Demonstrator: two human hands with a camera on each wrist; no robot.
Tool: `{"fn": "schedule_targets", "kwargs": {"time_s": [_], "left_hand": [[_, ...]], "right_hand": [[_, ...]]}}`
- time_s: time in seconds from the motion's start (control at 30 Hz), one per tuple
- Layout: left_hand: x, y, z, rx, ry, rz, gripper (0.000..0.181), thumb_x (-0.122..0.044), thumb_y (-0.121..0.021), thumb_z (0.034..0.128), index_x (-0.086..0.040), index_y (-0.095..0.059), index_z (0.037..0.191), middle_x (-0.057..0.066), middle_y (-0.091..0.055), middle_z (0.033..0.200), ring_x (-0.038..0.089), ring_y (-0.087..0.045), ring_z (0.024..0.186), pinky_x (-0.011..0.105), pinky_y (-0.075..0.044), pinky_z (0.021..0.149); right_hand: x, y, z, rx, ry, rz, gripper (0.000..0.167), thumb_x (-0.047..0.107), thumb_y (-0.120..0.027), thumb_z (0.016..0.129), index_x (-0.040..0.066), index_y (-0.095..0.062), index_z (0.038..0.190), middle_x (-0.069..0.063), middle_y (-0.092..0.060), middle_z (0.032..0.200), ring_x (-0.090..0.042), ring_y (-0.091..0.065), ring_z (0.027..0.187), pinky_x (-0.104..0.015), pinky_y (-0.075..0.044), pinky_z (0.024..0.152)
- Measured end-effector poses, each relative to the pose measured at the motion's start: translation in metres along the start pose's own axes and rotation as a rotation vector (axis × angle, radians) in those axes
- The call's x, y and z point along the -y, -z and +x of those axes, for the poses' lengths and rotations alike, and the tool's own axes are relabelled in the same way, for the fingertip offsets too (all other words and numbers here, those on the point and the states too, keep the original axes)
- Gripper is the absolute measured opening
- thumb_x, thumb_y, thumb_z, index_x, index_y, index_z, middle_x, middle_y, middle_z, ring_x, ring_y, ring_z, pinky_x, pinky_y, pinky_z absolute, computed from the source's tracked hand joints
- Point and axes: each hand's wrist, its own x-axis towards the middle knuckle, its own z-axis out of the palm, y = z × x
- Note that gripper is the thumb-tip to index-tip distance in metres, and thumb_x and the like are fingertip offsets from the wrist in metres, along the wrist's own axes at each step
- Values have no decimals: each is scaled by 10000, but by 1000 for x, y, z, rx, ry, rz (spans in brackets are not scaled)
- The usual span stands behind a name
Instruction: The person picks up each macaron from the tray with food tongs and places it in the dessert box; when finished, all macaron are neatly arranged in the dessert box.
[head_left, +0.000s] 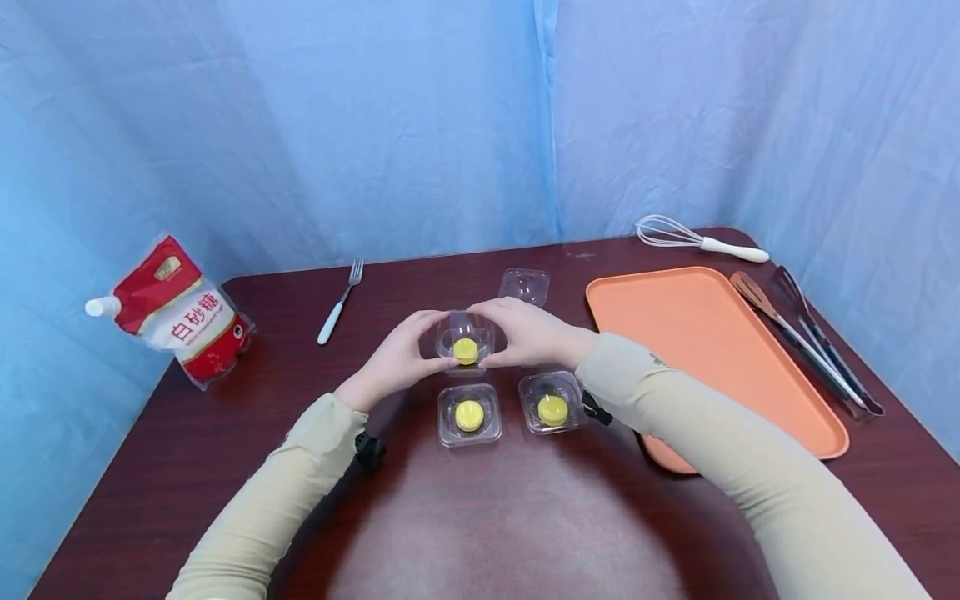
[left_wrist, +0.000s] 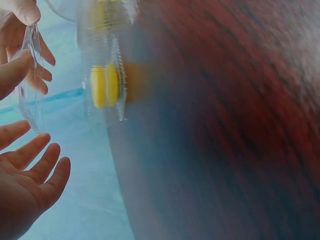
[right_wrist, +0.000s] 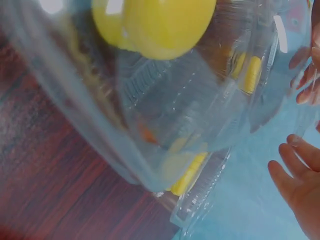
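My left hand (head_left: 401, 350) and right hand (head_left: 528, 333) face each other around a clear plastic lid (head_left: 459, 323), with thumbs at its near edge and fingers at the far edge. The lid is over a clear box with a yellow macaron (head_left: 465, 351); whether it touches the box is unclear. The left wrist view shows the thin lid (left_wrist: 32, 100) between both hands. Closer to me are two more clear boxes (head_left: 447, 435) (head_left: 534, 427), with one yellow macaron (head_left: 469, 415) (head_left: 552, 410) in each. Glare hides whether these are covered.
Another clear lid (head_left: 523, 287) lies behind the right hand. An orange tray (head_left: 690, 325) is at right, beside a spatula (head_left: 757, 300), tongs (head_left: 828, 354) and a whisk (head_left: 693, 237). At left are a fork (head_left: 337, 308) and a red-and-white sugar pouch (head_left: 183, 312).
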Motion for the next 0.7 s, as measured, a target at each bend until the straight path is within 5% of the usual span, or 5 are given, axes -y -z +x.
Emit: {"fn": "schedule_targets", "kwargs": {"time_s": [0.4,0.7], "left_hand": [[6,-7,3,136,30,81,682,-250,-761,803,-3,-466,1366,178,-516,1326,302,-487,1230,455,-403,1036],[7,-10,3,150,43,92,657,-233,-760,804,-13,-480,1356,168,-519,1310,287,-507,1206,448,-414,1027]], "right_hand": [[5,-14,7,167,-61,-54,740,301,-739,815,34,-377,1402,-157,-522,1328,-292,-476,1252,-420,-405,1040],[11,-12,7,216,-73,-108,746,297,-725,834,27,-352,1422,-163,-501,1357,-315,-457,1270,-423,-401,1043]]}}
